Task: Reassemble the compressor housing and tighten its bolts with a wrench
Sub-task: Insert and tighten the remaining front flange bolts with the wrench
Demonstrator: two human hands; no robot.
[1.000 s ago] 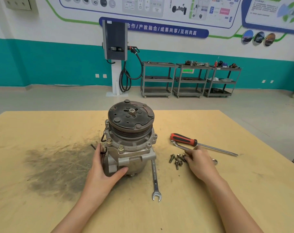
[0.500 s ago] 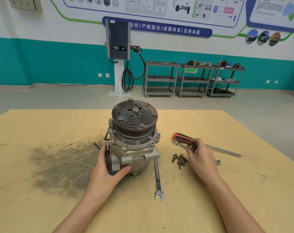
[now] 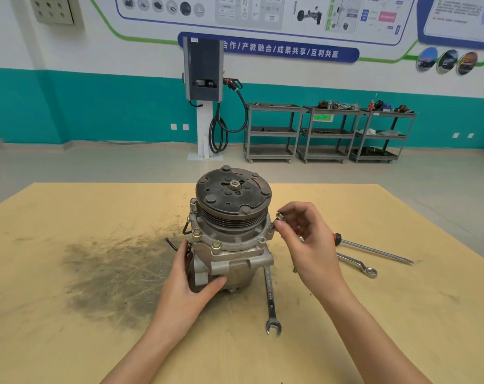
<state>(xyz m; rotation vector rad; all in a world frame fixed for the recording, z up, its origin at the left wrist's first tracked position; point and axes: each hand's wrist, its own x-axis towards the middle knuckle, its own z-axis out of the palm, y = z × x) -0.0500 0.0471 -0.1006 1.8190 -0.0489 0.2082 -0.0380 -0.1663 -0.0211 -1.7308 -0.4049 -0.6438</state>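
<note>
Since the earlier frame the right hand (image 3: 308, 239) has risen from the loose bolts to the compressor's (image 3: 229, 234) right flange, pinching a bolt (image 3: 279, 218) there. The left hand (image 3: 189, 284) grips the housing's lower left side. The compressor stands upright mid-table (image 3: 69, 342), whose tan top bears a dark greasy smear (image 3: 110, 270). A wrench (image 3: 271, 300), ring spanner (image 3: 358, 264) and screwdriver (image 3: 373, 249) lie to the right. Behind: grey floor, teal-banded wall, charging post (image 3: 203, 79), three carts (image 3: 329, 131).

A compressor (image 3: 231, 231) stands at centre frame on the table (image 3: 401, 314), a combination wrench (image 3: 271, 300) lower right, a screwdriver (image 3: 373, 249) farther right.
</note>
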